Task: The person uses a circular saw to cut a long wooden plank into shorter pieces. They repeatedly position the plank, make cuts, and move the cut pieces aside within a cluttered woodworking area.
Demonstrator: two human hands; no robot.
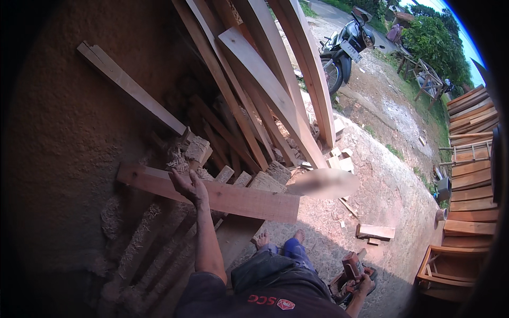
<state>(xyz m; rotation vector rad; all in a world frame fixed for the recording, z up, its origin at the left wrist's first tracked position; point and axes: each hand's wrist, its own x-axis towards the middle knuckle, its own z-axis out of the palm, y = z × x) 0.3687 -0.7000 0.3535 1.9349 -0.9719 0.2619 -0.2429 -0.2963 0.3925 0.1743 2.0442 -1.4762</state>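
Observation:
My left hand [191, 188] is over the left part of a long wooden board [249, 200], its fingers apart. It overlaps the board; whether it presses on it I cannot tell. The board lies across several shorter timbers strewn with shavings. Low on the right, my right hand [363, 286] is closed round a dark power tool with a reddish-brown part [351, 265], which looks like an electric planer. The tool is held beside my right leg, away from the board. Its underside is hidden.
Tall planks [270, 90] lean beyond the board. A single timber [132, 87] slants along the brown wall at left. Wood offcuts [375, 231] lie on the concrete. A motorcycle [344, 50] stands outside, and stacked wooden pieces [469, 185] line the right. A smeared patch hides one spot.

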